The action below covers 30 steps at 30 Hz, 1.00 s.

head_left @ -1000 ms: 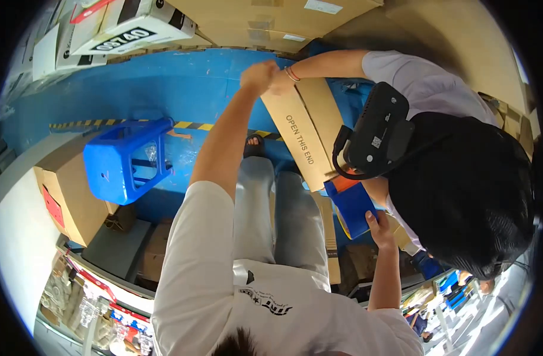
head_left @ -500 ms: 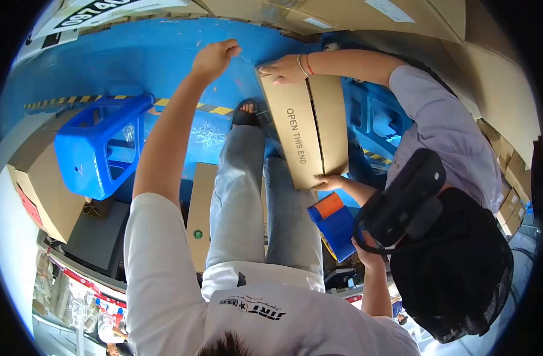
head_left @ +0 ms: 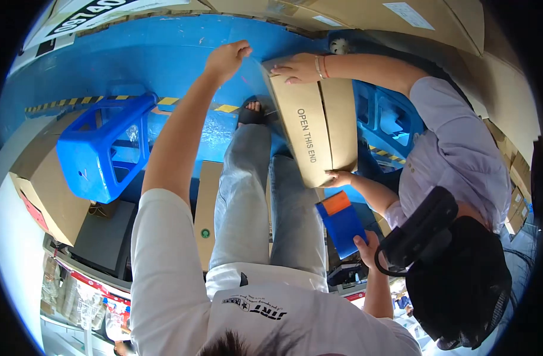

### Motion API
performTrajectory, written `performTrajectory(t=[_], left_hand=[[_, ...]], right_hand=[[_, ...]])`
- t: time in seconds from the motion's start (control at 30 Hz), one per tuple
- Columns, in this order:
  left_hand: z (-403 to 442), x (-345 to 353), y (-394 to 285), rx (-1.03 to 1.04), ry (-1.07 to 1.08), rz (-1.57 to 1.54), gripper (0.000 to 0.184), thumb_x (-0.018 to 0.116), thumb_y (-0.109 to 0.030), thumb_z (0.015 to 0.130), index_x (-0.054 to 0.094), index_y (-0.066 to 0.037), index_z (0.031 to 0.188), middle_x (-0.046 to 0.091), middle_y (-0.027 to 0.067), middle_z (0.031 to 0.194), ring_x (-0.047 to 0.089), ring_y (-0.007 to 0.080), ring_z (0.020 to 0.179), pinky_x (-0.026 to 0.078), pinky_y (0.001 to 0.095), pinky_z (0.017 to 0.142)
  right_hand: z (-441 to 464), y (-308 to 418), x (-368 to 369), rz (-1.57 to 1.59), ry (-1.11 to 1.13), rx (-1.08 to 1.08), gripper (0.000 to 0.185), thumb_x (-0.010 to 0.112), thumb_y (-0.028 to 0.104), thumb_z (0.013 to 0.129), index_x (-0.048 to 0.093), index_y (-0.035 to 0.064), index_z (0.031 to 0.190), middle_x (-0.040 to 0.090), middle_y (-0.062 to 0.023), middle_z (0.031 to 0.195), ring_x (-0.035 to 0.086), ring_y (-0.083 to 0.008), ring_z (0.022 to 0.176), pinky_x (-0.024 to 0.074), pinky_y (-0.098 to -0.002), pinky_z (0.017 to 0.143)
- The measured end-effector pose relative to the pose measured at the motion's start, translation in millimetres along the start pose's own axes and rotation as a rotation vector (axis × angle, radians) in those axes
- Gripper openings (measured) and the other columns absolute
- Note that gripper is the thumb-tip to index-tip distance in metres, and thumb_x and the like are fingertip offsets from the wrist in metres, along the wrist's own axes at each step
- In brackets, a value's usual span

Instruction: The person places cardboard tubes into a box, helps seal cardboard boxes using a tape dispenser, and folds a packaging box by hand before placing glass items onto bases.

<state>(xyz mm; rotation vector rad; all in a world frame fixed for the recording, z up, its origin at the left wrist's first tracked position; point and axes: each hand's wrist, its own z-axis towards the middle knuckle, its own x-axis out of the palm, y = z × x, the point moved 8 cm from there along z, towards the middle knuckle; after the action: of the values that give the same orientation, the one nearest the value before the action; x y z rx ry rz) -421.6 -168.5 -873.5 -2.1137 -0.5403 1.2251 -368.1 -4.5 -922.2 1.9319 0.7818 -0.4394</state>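
Observation:
My left hand (head_left: 229, 61) is closed in a pinch above the floor, left of the box's far end. A faint clear streak shows between it and the box; what the fingers hold is too small to tell. My right hand (head_left: 368, 249) grips a blue tape dispenser (head_left: 345, 230) with an orange end, close to the box's near end. The long cardboard box (head_left: 304, 133), marked "OPEN THIS END", has a dark seam along its top. A co-worker's hand (head_left: 298, 68) lies on its far end, and the same person's other hand (head_left: 340, 178) holds its near end.
A blue plastic stool (head_left: 99, 148) stands on the left beside a large carton (head_left: 49, 172). Another blue stool (head_left: 390, 115) is behind the box. The co-worker's dark cap (head_left: 461, 279) is close on my right. Large cartons (head_left: 366, 18) line the far side.
The box and the co-worker's hands have shifted slightly right in view. My left hand has also moved a little right. The dispenser has turned, showing more of its blue face.

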Motion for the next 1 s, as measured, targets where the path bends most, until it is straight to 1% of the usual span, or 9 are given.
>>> performTrajectory(t=[0.1, 0.27, 0.33, 0.5, 0.67, 0.8, 0.87, 0.93, 1.0], left_hand=[[27, 17, -21, 0.030, 0.024, 0.028, 0.021, 0.048, -0.027, 0.093, 0.059, -0.010, 0.091, 0.065, 0.0107, 0.083, 0.062, 0.0329, 0.078, 0.047, 0.0418, 0.064], [71, 58, -61, 0.158, 0.029, 0.052, 0.023, 0.048, -0.032, 0.092, 0.060, -0.013, 0.092, 0.065, 0.0116, 0.085, 0.062, 0.0338, 0.079, 0.047, 0.0460, 0.063], [86, 72, -73, 0.213, 0.018, 0.056, 0.023, 0.047, -0.034, 0.092, 0.060, -0.015, 0.092, 0.065, 0.0117, 0.086, 0.062, 0.0338, 0.079, 0.048, 0.0474, 0.062], [99, 96, -80, 0.191, 0.031, 0.076, 0.023, 0.050, -0.033, 0.091, 0.059, -0.012, 0.093, 0.065, 0.0125, 0.083, 0.060, 0.0361, 0.077, 0.046, 0.0465, 0.062], [105, 96, -80, 0.156, 0.032, 0.079, 0.023, 0.049, -0.033, 0.091, 0.059, -0.012, 0.093, 0.065, 0.0120, 0.084, 0.061, 0.0359, 0.078, 0.047, 0.0462, 0.062], [107, 99, -75, 0.126, 0.029, 0.043, 0.023, 0.049, -0.032, 0.092, 0.059, -0.012, 0.092, 0.065, 0.0114, 0.084, 0.061, 0.0350, 0.079, 0.047, 0.0449, 0.063], [113, 96, -67, 0.120, 0.028, 0.031, 0.023, 0.049, -0.032, 0.092, 0.060, -0.012, 0.092, 0.065, 0.0112, 0.085, 0.061, 0.0347, 0.079, 0.048, 0.0443, 0.064], [119, 95, -63, 0.128, 0.057, 0.026, 0.022, 0.049, -0.031, 0.092, 0.060, -0.011, 0.092, 0.066, 0.0101, 0.085, 0.061, 0.0336, 0.081, 0.048, 0.0428, 0.066], [121, 92, -58, 0.131, 0.072, 0.024, 0.022, 0.049, -0.031, 0.092, 0.060, -0.011, 0.092, 0.066, 0.0095, 0.086, 0.062, 0.0330, 0.081, 0.048, 0.0420, 0.066]], right_hand=[[-39, 17, -22, -0.365, -0.492, -0.249, 0.055, 0.050, 0.030, 0.092, 0.031, 0.0117, 0.141, 0.038, -0.0140, 0.140, 0.049, -0.0304, 0.117, 0.0422, -0.0434, 0.095], [-44, 0, -8, -0.386, -0.496, -0.081, 0.055, 0.048, 0.031, 0.093, 0.029, 0.0141, 0.142, 0.042, -0.0135, 0.137, 0.050, -0.0293, 0.115, 0.0448, -0.0435, 0.092], [-37, -11, 1, -0.267, -0.350, -0.016, 0.055, 0.046, 0.031, 0.094, 0.027, 0.0149, 0.143, 0.043, -0.0127, 0.136, 0.050, -0.0283, 0.116, 0.0458, -0.0424, 0.091], [-37, -13, 4, -0.125, -0.261, 0.022, 0.050, 0.038, 0.033, 0.097, 0.029, 0.0123, 0.141, 0.046, -0.0130, 0.129, 0.051, -0.0282, 0.112, 0.0439, -0.0406, 0.093], [-38, -10, 3, -0.208, -0.340, -0.018, 0.049, 0.038, 0.031, 0.097, 0.029, 0.0116, 0.141, 0.048, -0.0124, 0.125, 0.052, -0.0277, 0.109, 0.0450, -0.0408, 0.091], [-32, -20, 15, -0.168, -0.199, 0.081, 0.050, 0.041, 0.034, 0.095, 0.033, 0.0089, 0.137, 0.048, -0.0121, 0.123, 0.049, -0.0264, 0.112, 0.0428, -0.0393, 0.093], [-88, 36, 56, 0.212, -0.292, 0.304, 0.054, 0.047, 0.042, 0.091, 0.038, 0.0058, 0.130, 0.051, -0.0111, 0.113, 0.050, -0.0227, 0.104, 0.0429, -0.0366, 0.088], [-241, 232, 131, 1.253, -0.569, 0.817, 0.060, 0.053, 0.049, 0.086, 0.043, 0.0027, 0.123, 0.054, -0.0101, 0.103, 0.051, -0.0189, 0.096, 0.0430, -0.0339, 0.082], [-333, 352, 167, 1.632, -0.652, 1.168, 0.068, 0.059, 0.057, 0.082, 0.048, -0.0003, 0.117, 0.058, -0.0091, 0.093, 0.052, -0.0151, 0.088, 0.0431, -0.0312, 0.077]])
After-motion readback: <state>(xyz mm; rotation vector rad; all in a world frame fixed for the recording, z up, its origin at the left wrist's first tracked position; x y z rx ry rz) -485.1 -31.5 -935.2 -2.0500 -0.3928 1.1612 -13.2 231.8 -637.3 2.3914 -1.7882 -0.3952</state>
